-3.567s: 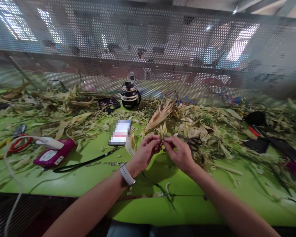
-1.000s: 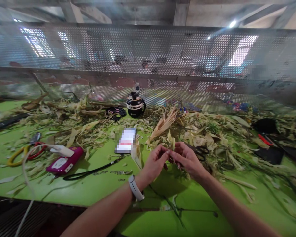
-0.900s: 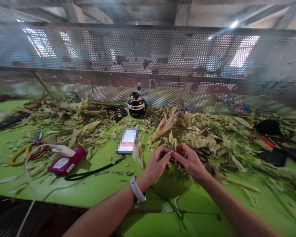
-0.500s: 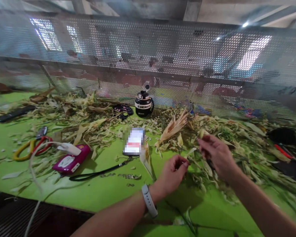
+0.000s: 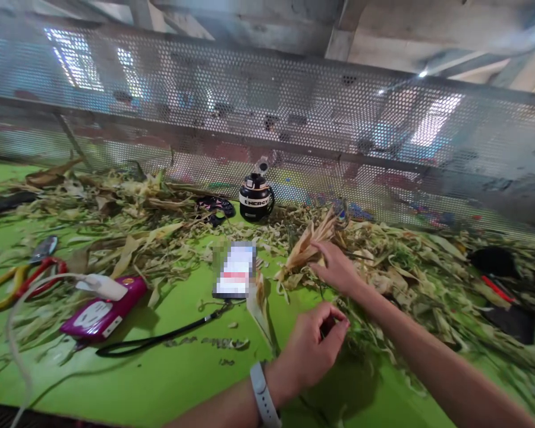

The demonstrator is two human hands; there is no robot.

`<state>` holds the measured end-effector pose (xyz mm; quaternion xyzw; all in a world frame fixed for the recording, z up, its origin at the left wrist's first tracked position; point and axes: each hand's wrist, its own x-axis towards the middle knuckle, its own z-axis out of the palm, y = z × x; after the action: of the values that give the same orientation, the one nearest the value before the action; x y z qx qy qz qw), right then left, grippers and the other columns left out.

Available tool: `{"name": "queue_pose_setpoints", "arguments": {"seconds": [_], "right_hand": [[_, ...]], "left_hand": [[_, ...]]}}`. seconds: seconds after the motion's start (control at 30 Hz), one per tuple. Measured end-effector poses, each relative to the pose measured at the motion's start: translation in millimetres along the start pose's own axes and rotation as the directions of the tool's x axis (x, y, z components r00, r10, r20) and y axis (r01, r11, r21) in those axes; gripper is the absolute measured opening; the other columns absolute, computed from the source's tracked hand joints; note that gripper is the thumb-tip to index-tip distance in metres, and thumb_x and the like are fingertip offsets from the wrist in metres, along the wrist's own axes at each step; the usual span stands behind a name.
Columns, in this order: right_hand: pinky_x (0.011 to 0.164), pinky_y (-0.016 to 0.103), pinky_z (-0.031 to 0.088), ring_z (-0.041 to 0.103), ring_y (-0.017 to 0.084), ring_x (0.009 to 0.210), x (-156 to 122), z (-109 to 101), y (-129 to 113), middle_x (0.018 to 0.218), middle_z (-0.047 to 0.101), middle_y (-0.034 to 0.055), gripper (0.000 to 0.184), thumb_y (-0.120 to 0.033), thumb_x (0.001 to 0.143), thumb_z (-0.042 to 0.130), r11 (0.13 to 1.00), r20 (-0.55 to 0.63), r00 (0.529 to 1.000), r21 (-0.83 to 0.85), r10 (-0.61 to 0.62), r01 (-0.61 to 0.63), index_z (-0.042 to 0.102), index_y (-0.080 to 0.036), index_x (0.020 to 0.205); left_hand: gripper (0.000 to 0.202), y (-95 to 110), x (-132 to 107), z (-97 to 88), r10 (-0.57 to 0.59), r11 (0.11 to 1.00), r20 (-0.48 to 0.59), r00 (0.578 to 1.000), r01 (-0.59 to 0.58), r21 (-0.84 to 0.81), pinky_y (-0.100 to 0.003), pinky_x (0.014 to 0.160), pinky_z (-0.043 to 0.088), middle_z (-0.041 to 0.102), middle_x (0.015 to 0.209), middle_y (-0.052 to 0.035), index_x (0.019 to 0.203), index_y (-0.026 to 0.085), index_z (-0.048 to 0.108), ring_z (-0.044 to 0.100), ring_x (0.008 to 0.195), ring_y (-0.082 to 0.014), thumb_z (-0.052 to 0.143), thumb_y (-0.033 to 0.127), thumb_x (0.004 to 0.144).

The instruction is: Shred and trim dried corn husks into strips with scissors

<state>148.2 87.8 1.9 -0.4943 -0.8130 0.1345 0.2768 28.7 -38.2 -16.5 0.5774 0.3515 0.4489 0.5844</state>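
Observation:
My left hand, with a pale watch band at its wrist, is closed in a pinch low over the green table. What its fingertips hold, if anything, is too small to make out. My right hand reaches to a bundle of dry tan husks, thumb and forefinger apart at its right side. Whether the fingertips touch the husks I cannot tell. Left of my left hand lies a pale, flower-shaped piece of husk on a thin green stem.
A phone on a black strap lies left of centre. Further left are a magenta power bank with a white cable and red-and-yellow-handled scissors. A black bottle stands at the back before a perforated metal screen. Husk scraps litter the table.
My right hand has moved left and away from me to the husk bundle; the small pale piece it pinched no longer shows there. My left hand stays pinched, slightly lower in view. The view has shifted.

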Motion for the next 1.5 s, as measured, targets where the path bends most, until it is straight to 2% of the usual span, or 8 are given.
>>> {"name": "queue_pose_setpoints", "arguments": {"seconds": [0.13, 0.33, 0.53, 0.73, 0.83, 0.97, 1.23, 1.5], "right_hand": [[0.102, 0.049, 0.026, 0.036, 0.032, 0.124, 9, 6, -6, 0.14, 0.037, 0.0156, 0.069, -0.018, 0.066, 0.061, 0.844, 0.273, 0.949, -0.462, -0.157, 0.273, 0.043, -0.019, 0.133], [0.08, 0.036, 0.045, 0.055, 0.026, 0.098, 20, -9, -3, 0.11, 0.056, 0.0137, 0.039, -0.009, 0.074, 0.049, 0.739, 0.283, 0.956, -0.626, -0.08, 0.248, 0.058, -0.018, 0.11], [0.083, 0.035, 0.047, 0.056, 0.023, 0.098, 33, -77, 31, 0.104, 0.059, 0.0096, 0.038, -0.011, 0.071, 0.053, 0.864, -0.089, 0.978, -0.489, -0.187, 0.121, 0.058, -0.018, 0.107], [0.068, 0.035, 0.051, 0.062, 0.019, 0.074, 47, -151, 54, 0.088, 0.064, 0.0052, 0.032, -0.027, 0.064, 0.067, 0.99, -0.538, 0.843, -0.114, 0.003, -0.077, 0.06, -0.018, 0.094], [0.064, 0.033, 0.051, 0.062, 0.018, 0.067, 56, -173, 57, 0.079, 0.065, 0.0045, 0.031, -0.028, 0.062, 0.069, 0.978, -0.624, 0.77, -0.04, 0.134, -0.203, 0.061, -0.016, 0.09], [0.063, 0.033, 0.05, 0.061, 0.017, 0.065, 74, -191, 59, 0.078, 0.066, 0.0048, 0.032, -0.027, 0.06, 0.07, 0.973, -0.694, 0.705, -0.025, 0.15, -0.231, 0.061, -0.015, 0.088], [0.07, 0.037, 0.049, 0.061, 0.018, 0.07, 97, -185, 53, 0.082, 0.065, 0.0048, 0.035, -0.032, 0.065, 0.067, 0.966, -0.662, 0.746, -0.143, 0.068, -0.215, 0.061, -0.015, 0.096], [0.082, 0.042, 0.047, 0.06, 0.022, 0.088, 125, -143, 41, 0.105, 0.062, 0.0103, 0.045, -0.032, 0.072, 0.06, 0.966, -0.554, 0.827, -0.25, -0.093, -0.059, 0.055, -0.017, 0.114]], "left_hand": [[0.021, 0, 0, -0.9, 0.004, 0.999, 0.029, 1.0, -0.006, 0.041, -0.023, 0.05, 0.029, 0.043, 0.059, 0.0022, 0.082, 0.016, 0.057, 0.037, 0.055, -0.0099, 0.05, 0.036, 0.084], [0.023, 0, 2, -3.2, -0.007, 0.997, 0.023, 1.0, 0.005, 0.079, -0.022, 0.049, 0.028, 0.043, 0.058, 0.0027, 0.083, 0.014, 0.057, 0.036, 0.054, -0.0093, 0.049, 0.036, 0.084], [0.023, -1, 3, -3.3, 0.02, 0.995, 0.023, 1.0, -0.023, 0.102, -0.021, 0.048, 0.028, 0.044, 0.058, 0.003, 0.082, 0.013, 0.058, 0.036, 0.053, -0.0084, 0.05, 0.035, 0.082], [0.023, -3, 4, -2.5, -0.009, 0.997, 0.014, 1.0, 0.008, 0.08, -0.02, 0.048, 0.028, 0.043, 0.058, 0.0033, 0.08, 0.013, 0.056, 0.037, 0.052, -0.0083, 0.05, 0.036, 0.082], [0.023, -5, 4, -2.1, -0.057, 0.997, 0.022, 0.998, 0.056, 0.057, -0.02, 0.046, 0.029, 0.044, 0.056, 0.0038, 0.08, 0.014, 0.055, 0.038, 0.049, -0.0082, 0.05, 0.037, 0.081], [0.025, -6, 3, -2.8, -0.104, 0.992, 0.032, 0.994, 0.102, 0.077, -0.02, 0.045, 0.029, 0.045, 0.055, 0.0038, 0.081, 0.014, 0.054, 0.04, 0.049, -0.0083, 0.05, 0.038, 0.081], [0.029, -5, 3, -4.6, -0.112, 0.982, 0.035, 0.993, 0.105, 0.158, -0.021, 0.046, 0.029, 0.046, 0.057, 0.0023, 0.083, 0.013, 0.057, 0.041, 0.05, -0.009, 0.049, 0.042, 0.082], [0.031, -9, 0, -5.8, -0.086, 0.974, 0.053, 0.995, 0.073, 0.216, -0.021, 0.048, 0.028, 0.045, 0.058, 0.0023, 0.084, 0.014, 0.057, 0.04, 0.052, -0.0087, 0.047, 0.043, 0.085]]}}
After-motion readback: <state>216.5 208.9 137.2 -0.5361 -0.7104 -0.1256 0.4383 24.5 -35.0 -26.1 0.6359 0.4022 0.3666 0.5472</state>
